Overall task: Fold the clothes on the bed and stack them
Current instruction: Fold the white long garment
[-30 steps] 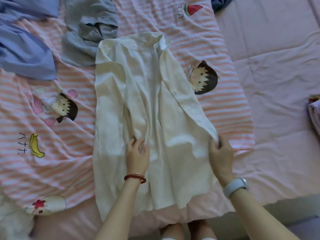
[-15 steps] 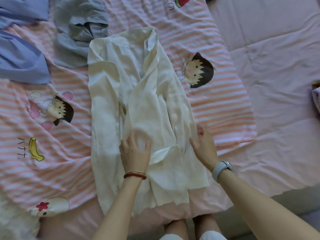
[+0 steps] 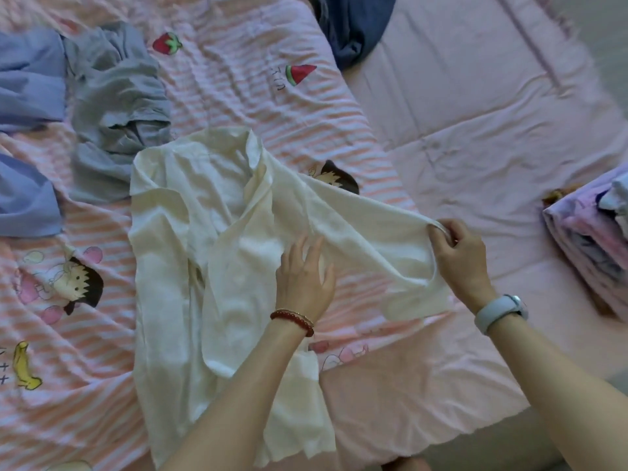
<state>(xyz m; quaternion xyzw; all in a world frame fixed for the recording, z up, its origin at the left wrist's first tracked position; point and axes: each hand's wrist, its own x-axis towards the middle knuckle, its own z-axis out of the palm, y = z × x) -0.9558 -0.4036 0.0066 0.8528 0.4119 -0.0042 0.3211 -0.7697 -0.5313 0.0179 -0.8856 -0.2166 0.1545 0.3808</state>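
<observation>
Cream shirt (image 3: 176,253) soft, wrinkled, left hand (image 3: 304,278) flat on it, right hand (image 3: 457,256) fingers pinching sleeve hem

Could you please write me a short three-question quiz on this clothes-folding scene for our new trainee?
1. True or false: the left hand lies with straight fingers on the cream shirt.
2. What does the right hand pinch? A) the shirt's sleeve end B) the grey garment C) the folded stack
3. Fill in: the folded stack lies at the ____ edge of the view, on the plain pink bedding.

Key: 1 true; 2 A; 3 right.
</observation>
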